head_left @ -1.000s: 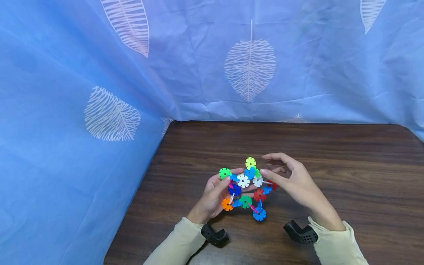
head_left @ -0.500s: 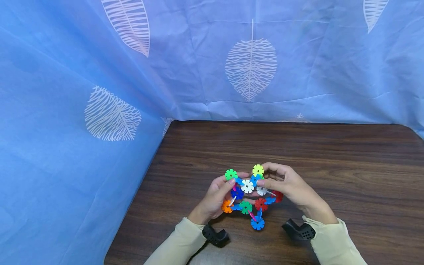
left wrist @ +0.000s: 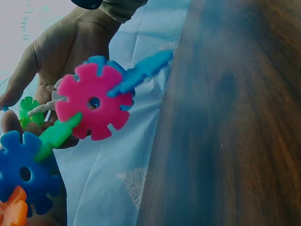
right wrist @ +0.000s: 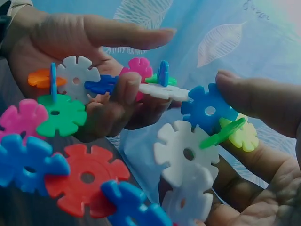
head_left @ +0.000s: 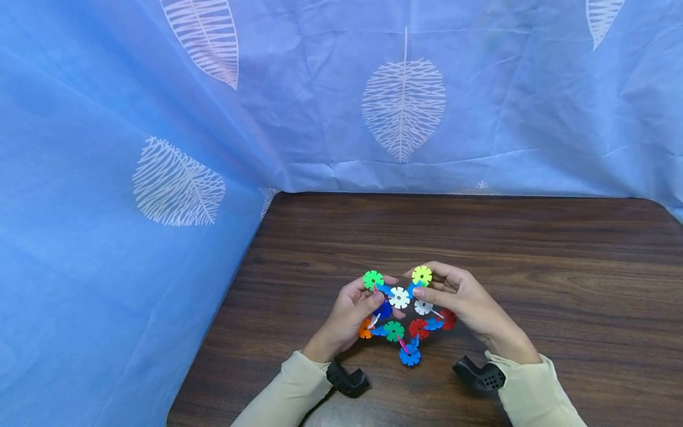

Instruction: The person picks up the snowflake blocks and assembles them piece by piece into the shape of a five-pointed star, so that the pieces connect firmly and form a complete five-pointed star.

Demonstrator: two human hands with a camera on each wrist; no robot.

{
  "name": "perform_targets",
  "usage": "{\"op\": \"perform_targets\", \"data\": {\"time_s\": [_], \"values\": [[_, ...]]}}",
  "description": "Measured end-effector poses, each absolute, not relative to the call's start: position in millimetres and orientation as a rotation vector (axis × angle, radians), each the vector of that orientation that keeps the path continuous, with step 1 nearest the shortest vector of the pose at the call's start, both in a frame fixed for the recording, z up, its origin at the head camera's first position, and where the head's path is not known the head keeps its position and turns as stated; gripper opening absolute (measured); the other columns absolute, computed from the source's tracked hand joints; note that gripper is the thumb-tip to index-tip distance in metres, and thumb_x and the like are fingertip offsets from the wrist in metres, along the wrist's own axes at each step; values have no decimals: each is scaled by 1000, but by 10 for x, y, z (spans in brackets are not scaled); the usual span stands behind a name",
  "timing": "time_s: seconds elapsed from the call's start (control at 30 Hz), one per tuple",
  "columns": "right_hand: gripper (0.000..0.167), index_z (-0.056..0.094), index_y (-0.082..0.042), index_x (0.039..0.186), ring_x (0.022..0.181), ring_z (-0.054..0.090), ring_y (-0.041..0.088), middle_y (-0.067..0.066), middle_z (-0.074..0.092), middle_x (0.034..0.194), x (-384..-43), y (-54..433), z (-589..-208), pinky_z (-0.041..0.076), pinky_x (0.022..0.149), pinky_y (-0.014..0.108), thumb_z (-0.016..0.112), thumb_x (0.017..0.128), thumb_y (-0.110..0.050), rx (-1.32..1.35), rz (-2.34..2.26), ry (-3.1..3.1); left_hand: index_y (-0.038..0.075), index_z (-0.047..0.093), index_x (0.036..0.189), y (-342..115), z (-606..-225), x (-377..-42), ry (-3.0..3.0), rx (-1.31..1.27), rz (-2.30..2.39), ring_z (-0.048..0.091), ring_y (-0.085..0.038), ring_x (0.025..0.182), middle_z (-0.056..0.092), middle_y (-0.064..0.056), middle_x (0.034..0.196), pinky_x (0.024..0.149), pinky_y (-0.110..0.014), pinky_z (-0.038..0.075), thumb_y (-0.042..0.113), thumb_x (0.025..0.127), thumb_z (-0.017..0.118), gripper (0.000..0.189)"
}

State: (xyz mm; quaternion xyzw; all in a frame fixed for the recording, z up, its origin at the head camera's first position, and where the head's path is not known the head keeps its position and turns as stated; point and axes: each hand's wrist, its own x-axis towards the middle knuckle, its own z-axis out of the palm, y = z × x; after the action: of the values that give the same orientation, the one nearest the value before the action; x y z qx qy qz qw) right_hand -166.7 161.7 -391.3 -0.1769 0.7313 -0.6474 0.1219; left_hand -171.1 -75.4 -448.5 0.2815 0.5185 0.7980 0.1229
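Observation:
Interlocking notched plastic discs form a star-shaped ring [head_left: 395, 301], held above the table between both hands. My left hand [head_left: 345, 317] pinches its upper left point, thumb just below the light green disc [head_left: 369, 276]. On the upper right my right hand [head_left: 466, 299] pinches a blue disc [right wrist: 200, 106] under the yellow disc [head_left: 421, 271]; the thumb lies over the blue disc in the right wrist view. A white disc [head_left: 399, 290] sits between the two upper points. Along the bottom hang red [head_left: 417, 323], dark green [head_left: 393, 325] and blue discs. The left fingers partly hide behind the ring.
A dark wood-grain table [head_left: 533, 249] spreads beneath the hands. Blue cloth [head_left: 320, 107] with white leaf prints hangs behind it and along its left side. Each wrist carries a black camera mount [head_left: 348, 381].
My right hand has moved in from beside the ring and now pinches its upper right point. The ring has widened, its yellow disc shifting right and slightly down. The left hand keeps its hold.

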Motion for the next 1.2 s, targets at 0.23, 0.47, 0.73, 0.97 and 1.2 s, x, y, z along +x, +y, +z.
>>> {"op": "perform_targets", "data": {"time_s": [0.23,0.47,0.73,0.97,1.2], "values": [[30,63,4,125,91,69,19,13,69,109,-1669,1611,-3953,59,75,30,69,100,-10,-595,-1905,2174,-8,54,121,-770,-4452,-1699,1589,798,2336,76,-13,86,71,-2,99,63,-16,56,0,100,67,26],[17,65,7,115,70,59,15,10,68,96,-1685,1610,-4011,52,57,28,67,98,2,-798,-1953,2229,-18,47,116,-759,-4449,-1720,1655,888,2364,76,-15,87,70,-20,98,59,-14,51,-9,98,63,26],[15,66,7,111,70,60,14,9,69,95,-1665,1594,-4008,53,57,29,68,96,5,-826,-1984,2222,-15,50,111,-768,-4440,-1730,1711,988,2360,72,-11,69,64,-45,93,42,-17,37,-11,97,64,21],[12,66,5,107,67,57,14,8,69,93,-1667,1589,-4006,51,54,30,69,96,6,-789,-1977,2265,-14,50,111,-781,-4445,-1723,1733,1032,2346,69,-9,65,65,-43,93,46,-16,43,-13,96,63,20],[10,65,3,102,59,48,21,8,66,84,-1648,1571,-4006,46,49,33,72,95,3,-755,-1987,2277,-15,50,112,-780,-4445,-1713,1706,1051,2342,73,-42,92,64,-43,97,74,-30,62,-14,96,62,20]]}}
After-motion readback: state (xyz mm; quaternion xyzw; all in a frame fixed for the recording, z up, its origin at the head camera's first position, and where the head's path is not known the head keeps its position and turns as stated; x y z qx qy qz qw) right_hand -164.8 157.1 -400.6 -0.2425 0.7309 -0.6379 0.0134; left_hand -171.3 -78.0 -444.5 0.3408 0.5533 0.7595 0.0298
